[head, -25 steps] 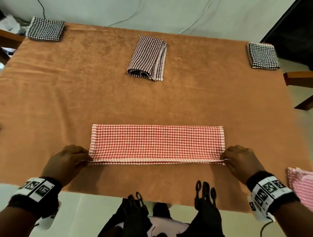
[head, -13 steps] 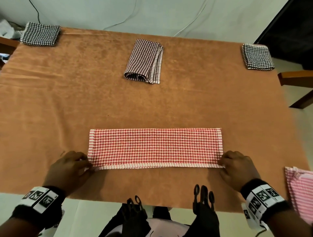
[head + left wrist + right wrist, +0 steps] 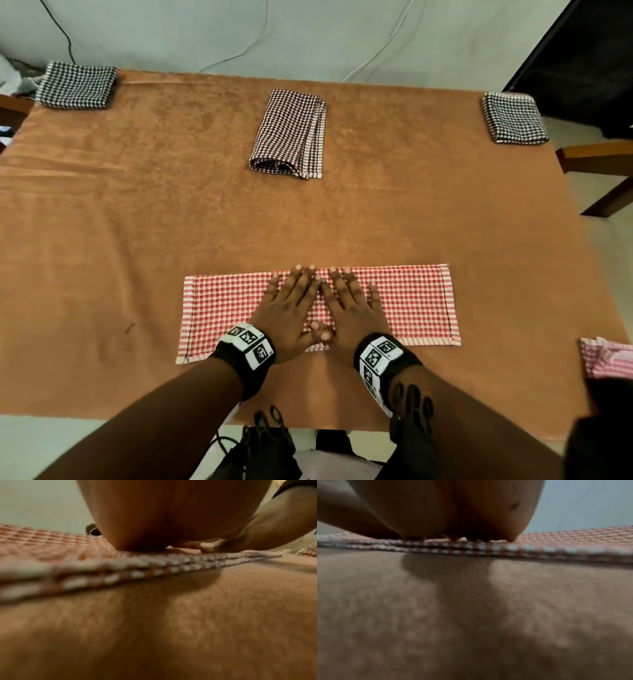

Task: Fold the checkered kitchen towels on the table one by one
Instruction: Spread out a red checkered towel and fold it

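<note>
A red-and-white checkered towel [image 3: 414, 305], folded into a long strip, lies flat near the front edge of the table [image 3: 137, 222]. My left hand [image 3: 291, 305] and right hand [image 3: 349, 308] lie side by side on its middle, palms down, fingers straight and spread, thumbs touching. In both wrist views the palm [image 3: 163, 520] [image 3: 453, 507] presses on the towel's layered striped edge [image 3: 120, 574] [image 3: 471, 550].
A folded dark-checkered towel [image 3: 291, 133] lies at the table's middle back. Two folded black-and-white ones sit at the back left corner [image 3: 77, 85] and back right corner [image 3: 513, 118]. A pink checkered cloth [image 3: 606, 359] pokes in at the right edge. Wooden chair parts [image 3: 599, 161] stand to the right.
Both hands let go of the towel's near corners and moved inward to its middle, where they now press flat. The towel itself stays in place.
</note>
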`<action>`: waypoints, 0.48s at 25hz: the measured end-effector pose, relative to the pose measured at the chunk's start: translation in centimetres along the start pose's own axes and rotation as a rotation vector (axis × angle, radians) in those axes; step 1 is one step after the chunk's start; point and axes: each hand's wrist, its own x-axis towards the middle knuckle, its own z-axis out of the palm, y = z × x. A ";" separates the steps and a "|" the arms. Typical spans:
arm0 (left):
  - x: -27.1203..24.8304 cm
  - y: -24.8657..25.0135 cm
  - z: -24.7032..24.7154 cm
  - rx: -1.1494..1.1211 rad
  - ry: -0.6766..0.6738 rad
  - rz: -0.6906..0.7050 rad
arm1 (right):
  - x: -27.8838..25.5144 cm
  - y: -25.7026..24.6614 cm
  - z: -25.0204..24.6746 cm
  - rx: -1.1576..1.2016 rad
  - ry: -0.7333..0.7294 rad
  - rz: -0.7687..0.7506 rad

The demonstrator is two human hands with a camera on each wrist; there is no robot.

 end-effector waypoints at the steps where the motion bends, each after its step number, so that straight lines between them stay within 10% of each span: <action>1: -0.1 -0.6 0.5 0.017 -0.006 -0.027 | 0.1 0.6 0.4 0.002 0.014 0.002; 12: -6.9 -10.4 2.2 -0.048 0.013 -0.377 | -1.9 10.7 0.5 0.090 0.060 0.293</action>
